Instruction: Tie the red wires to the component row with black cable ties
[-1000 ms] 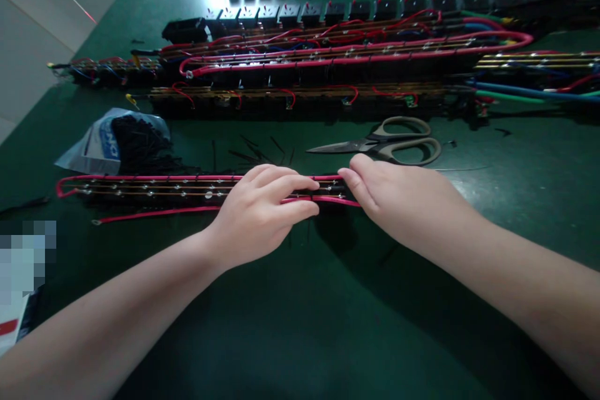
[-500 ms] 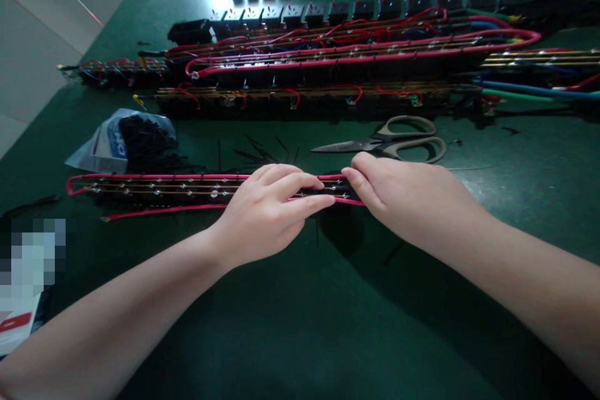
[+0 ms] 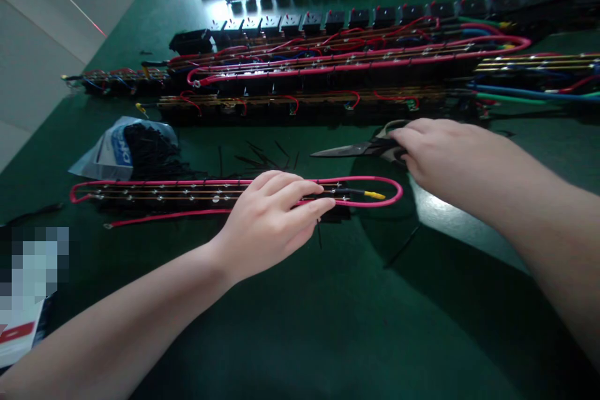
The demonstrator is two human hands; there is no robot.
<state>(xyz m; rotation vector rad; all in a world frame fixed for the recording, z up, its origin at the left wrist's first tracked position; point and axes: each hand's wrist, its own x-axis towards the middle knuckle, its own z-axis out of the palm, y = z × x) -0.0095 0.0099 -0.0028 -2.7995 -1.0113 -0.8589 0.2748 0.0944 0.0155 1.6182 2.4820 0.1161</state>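
In front of me lies a narrow black power strip assembly (image 3: 150,192) with brass rails and shiny solder points showing. A thick red wire (image 3: 402,192) runs along it and loops past its right end, around a yellow-tipped lead (image 3: 375,195). My left hand (image 3: 276,215) lies across the strip near its right part, fingers closed over the rails and wire. My right hand (image 3: 445,150) is up beyond the loop, its fingers closed around the handles of the scissors (image 3: 347,150). The blades lie toward the left. Most of the handles are hidden by my hand.
Behind the strip sit a plastic bag (image 3: 100,153) of black cable ties and several loose ties (image 3: 257,153). Other wired strips (image 3: 300,103) stretch across the back of the green table (image 3: 281,331). A partly blurred packet (image 3: 32,300) is at the left edge.
My right hand has left the strip's right end and moved up and right onto the scissors, uncovering the red loop and yellow tip. My left hand stays on the strip.
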